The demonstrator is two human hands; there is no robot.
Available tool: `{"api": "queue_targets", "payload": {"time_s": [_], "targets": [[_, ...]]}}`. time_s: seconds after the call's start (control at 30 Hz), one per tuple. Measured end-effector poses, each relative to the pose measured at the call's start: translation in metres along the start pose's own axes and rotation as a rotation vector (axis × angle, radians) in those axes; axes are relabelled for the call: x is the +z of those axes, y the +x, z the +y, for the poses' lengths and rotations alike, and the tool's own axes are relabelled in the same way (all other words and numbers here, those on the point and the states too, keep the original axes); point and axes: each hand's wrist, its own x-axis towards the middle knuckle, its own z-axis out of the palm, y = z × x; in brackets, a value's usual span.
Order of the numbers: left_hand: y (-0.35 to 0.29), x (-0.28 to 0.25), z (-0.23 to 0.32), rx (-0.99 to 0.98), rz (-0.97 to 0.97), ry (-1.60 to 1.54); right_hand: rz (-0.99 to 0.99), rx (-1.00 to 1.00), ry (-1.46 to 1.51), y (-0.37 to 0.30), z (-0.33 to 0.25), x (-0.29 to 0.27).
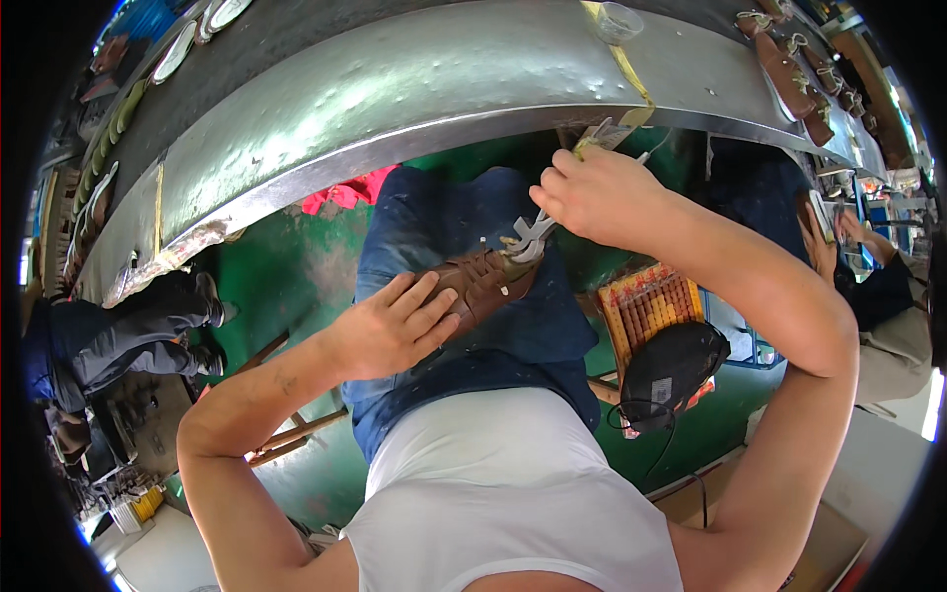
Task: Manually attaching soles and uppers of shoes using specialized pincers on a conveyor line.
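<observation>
Across my lap lies a brown lace-up shoe (484,286), its toe end partly covered by my left hand (395,328). The fingers of that hand bend over the shoe and press it against my thighs in blue trousers. My right hand (599,197) is closed round a grey metal pincer-like tool (534,237), whose head meets the shoe's heel end at the opening. The palm hides most of the tool's handles. Just beyond the right hand, at the bench edge, is a flat metal piece with yellow tape (609,132); whether it belongs to the tool I cannot tell.
A metal-topped bench (395,84) curves ahead, bearing a clear cup (619,24) and brown shoes (784,79) at far right. A slatted seat (651,306) with a black pouch (671,375) stands right of my legs. Other people sit at left and right.
</observation>
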Motion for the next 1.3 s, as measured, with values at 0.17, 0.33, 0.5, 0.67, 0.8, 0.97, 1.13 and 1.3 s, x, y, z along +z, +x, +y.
{"api": "queue_targets", "payload": {"time_s": [0.17, 0.33, 0.5, 0.67, 0.8, 0.97, 1.13, 1.3], "targets": [[0.008, -0.003, 0.000, 0.028, 0.008, -0.009, -0.062, -0.059, -0.056, 0.000, 0.005, 0.002], [0.008, -0.009, 0.011, -0.025, 0.002, 0.008, 0.017, 0.176, 0.338, -0.046, 0.007, 0.060], [0.018, -0.009, 0.004, -0.012, -0.003, -0.035, 0.134, 0.335, 0.493, -0.099, -0.012, 0.124], [-0.032, 0.001, 0.009, -0.109, -0.125, -0.174, -0.023, 0.548, 0.508, -0.142, -0.044, 0.127], [-0.029, 0.006, 0.002, -0.318, -0.104, -0.393, 0.065, 0.536, 0.712, -0.112, -0.082, 0.138], [0.011, -0.018, -0.014, -0.715, 0.262, -0.818, -0.024, 1.173, 1.871, -0.093, -0.109, 0.109], [0.033, 0.010, -0.035, -0.795, 0.860, -1.442, -0.212, 1.269, 1.914, -0.083, -0.114, 0.086], [0.047, 0.062, -0.064, -0.810, 0.926, -1.395, 0.056, 1.198, 2.006, -0.074, -0.134, 0.077]]}}
